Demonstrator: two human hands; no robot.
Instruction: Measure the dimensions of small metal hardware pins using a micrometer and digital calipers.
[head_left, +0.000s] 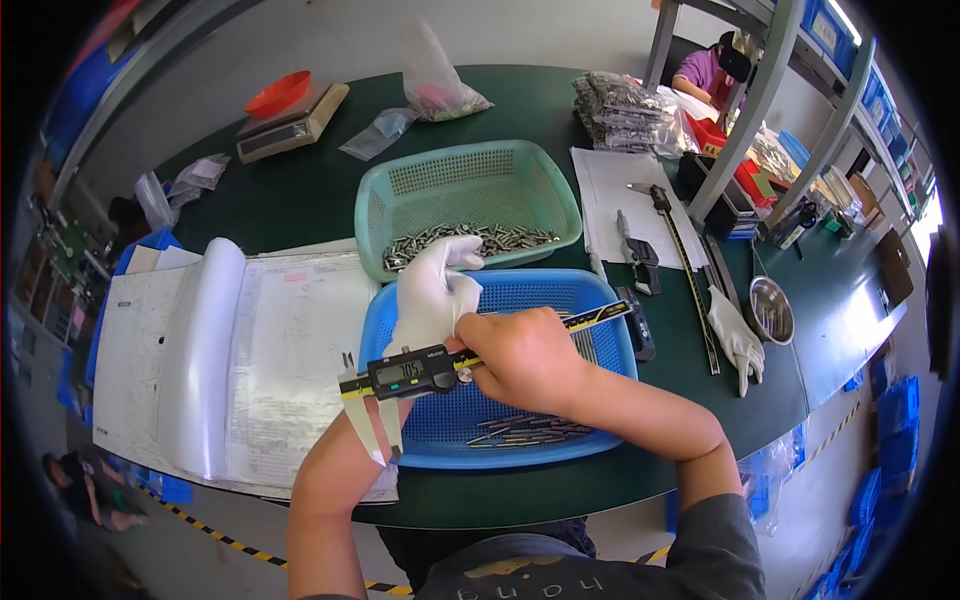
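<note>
My bare right hand (530,355) is closed around a digital caliper (415,375) with a black display housing. Its jaws point down at the left, across my left wrist, and they stand apart. My left hand (428,295), in a white glove, is above the left part of a blue basket (520,462), its fingers curled toward the thumb. Whatever those fingers may hold does not show. Thin metal pins (525,431) lie in the blue basket's near part; more lie partly hidden behind my right hand. Behind it, a green basket (450,160) contains many small metal parts (510,238).
At left lie paper drawings (300,370) with a rolled clear sheet. A scale (290,125) bearing a red bowl (278,94) stands far left. Right are a micrometer (641,262), a long caliper (690,270), a white glove (735,338) and a metal bowl (770,308). Another person sits far right.
</note>
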